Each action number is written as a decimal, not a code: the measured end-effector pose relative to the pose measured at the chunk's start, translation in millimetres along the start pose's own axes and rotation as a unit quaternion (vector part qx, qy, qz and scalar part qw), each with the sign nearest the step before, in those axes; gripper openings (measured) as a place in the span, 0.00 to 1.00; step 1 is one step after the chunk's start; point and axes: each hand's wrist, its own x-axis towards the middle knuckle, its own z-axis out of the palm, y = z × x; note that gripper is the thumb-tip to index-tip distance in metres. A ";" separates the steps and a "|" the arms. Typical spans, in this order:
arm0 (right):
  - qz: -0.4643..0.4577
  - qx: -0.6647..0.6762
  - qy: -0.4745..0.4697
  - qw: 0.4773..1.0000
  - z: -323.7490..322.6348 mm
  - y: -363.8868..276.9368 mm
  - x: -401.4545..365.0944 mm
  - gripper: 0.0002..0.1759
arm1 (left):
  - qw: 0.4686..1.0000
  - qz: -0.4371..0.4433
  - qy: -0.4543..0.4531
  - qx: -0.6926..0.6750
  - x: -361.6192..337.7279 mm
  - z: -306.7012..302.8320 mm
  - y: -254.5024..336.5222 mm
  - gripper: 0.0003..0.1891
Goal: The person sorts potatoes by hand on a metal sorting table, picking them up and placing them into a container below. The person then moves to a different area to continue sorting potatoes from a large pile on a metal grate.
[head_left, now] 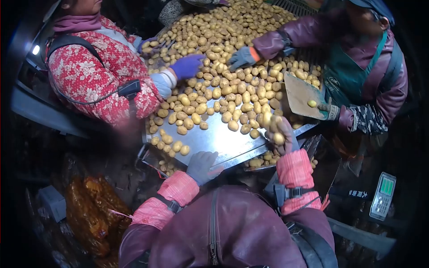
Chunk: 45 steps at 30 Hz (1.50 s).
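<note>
My right hand (287, 137), at the right part of the metal table's front edge, is closed around potatoes (278, 138). One potato shows against the palm, and others by the fingertips are partly hidden. My left hand (202, 167), in a grey glove, lies on the front rim of the metal table (223, 142). Its fingers look stretched out, and no potato shows in it. A thick layer of loose potatoes (237, 87) covers the table beyond both hands. A few potatoes (171, 145) lie at the left front corner, near my left hand.
Across the table, a co-worker's purple-gloved hand (187, 67) and another's blue-gray glove (243, 58) touch the potatoes. The right-hand person also holds a flat scoop (304, 96) with a small potato on it. A scale display (383, 196) stands right; an orange-brown bag (91, 214) sits left.
</note>
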 end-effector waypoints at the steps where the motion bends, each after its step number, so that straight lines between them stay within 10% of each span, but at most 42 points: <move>1: 0.013 0.013 0.009 1.000 9.0 -8.0 -31.5 0.25 | 1.000 0.006 0.014 0.001 0.1 0.5 1.0 0.29; 7: 0.107 -0.017 -0.069 0.992 -83.7 38.9 -119.4 0.23 | 0.999 0.031 0.040 0.001 -1.2 1.2 4.9 0.28; 14: 0.077 -0.239 0.190 0.949 -159.5 135.7 -62.5 0.24 | 0.999 0.038 0.033 0.006 2.5 0.3 3.7 0.29; 18: 0.140 -0.203 0.018 0.969 -54.6 27.8 -83.3 0.17 | 0.998 0.037 0.053 0.010 -1.2 2.3 5.6 0.29; 20: 0.026 -0.268 0.002 0.963 -35.5 7.4 -48.5 0.17 | 0.999 0.027 0.040 0.004 -6.0 6.1 5.6 0.29; 22: -0.158 -0.484 0.096 0.855 -41.1 11.1 6.1 0.17 | 0.999 0.023 0.035 0.000 -4.7 6.5 3.5 0.28; 23: -0.344 -0.626 0.096 0.693 -54.4 16.1 40.0 0.15 | 0.999 0.020 0.035 -0.002 -5.7 6.8 4.5 0.29; 25: -0.140 -0.697 0.164 0.684 -30.2 4.2 67.4 0.19 | 0.999 0.015 0.037 0.000 -6.5 8.5 4.2 0.29; 28: -0.182 -0.711 0.209 0.647 -90.9 54.9 152.2 0.25 | 0.999 0.007 0.033 0.004 -9.4 11.8 5.2 0.29; 34: -0.225 -0.644 0.162 0.713 -89.5 47.7 169.7 0.25 | 0.998 0.010 0.053 0.008 -12.8 18.6 3.7 0.29; 40: -0.281 -0.667 0.148 0.674 -21.9 15.4 65.9 0.20 | 0.998 0.010 0.051 0.022 -10.3 18.9 3.0 0.29; 45: -0.155 -0.556 0.120 0.808 -55.5 36.3 -59.6 0.20 | 0.998 0.014 0.061 0.015 -11.4 22.8 0.4 0.29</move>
